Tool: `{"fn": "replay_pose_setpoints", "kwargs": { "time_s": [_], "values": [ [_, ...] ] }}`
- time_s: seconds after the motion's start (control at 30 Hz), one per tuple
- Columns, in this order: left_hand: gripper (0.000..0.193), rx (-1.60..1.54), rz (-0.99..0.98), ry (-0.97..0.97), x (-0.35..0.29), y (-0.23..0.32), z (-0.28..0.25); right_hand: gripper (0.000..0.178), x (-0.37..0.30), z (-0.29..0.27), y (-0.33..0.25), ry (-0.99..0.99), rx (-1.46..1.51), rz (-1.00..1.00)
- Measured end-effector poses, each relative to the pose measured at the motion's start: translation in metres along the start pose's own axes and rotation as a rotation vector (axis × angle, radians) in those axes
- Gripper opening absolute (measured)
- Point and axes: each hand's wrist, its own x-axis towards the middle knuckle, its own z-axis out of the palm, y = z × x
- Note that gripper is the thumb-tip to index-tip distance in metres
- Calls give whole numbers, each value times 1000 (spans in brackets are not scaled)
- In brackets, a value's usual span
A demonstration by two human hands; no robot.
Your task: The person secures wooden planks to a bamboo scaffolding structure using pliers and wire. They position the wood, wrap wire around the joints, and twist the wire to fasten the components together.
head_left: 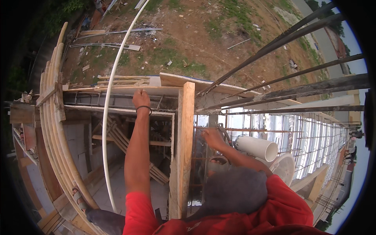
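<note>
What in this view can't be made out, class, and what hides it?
All in the head view:
- What, if anything, the left hand grips: its own curled fingers hide that.
- The right hand's grip: too small to tell.
- The upper end of the white hose: cut off by the top edge.
- Part of the pale round tub: hidden by the red right sleeve.

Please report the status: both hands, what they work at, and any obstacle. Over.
Left hand curled at formwork board, grip unclear. Right hand at rebar grid, grip unclear. Timber between them, possibly in the way.
</note>
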Motion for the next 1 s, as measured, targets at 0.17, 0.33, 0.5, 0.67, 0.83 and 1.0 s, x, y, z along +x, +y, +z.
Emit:
{"fn": "replay_pose_setpoints", "kwargs": {
  "time_s": [0.17,0.33,0.5,0.67,0.83,1.0],
  "values": [
    [11,-351,224,-258,-95,85,-15,23,11,-14,10,-90,-208,37],
    [16,-180,635,-438,-200,100,-16,22,20,-10,-6,-152,-431,-124],
    [18,-136,575,-328,-232,105,12,24,15,-51,-63,-315,-275,-73],
    [16,-136,491,-184,-232,115,28,20,18,-37,-58,-94,-14,27],
    [20,-176,483,-226,-230,101,18,18,5,-36,-61,-86,298,94],
    [28,-186,552,-285,-234,88,11,15,-15,-21,-52,-58,974,54]
  ]
}}
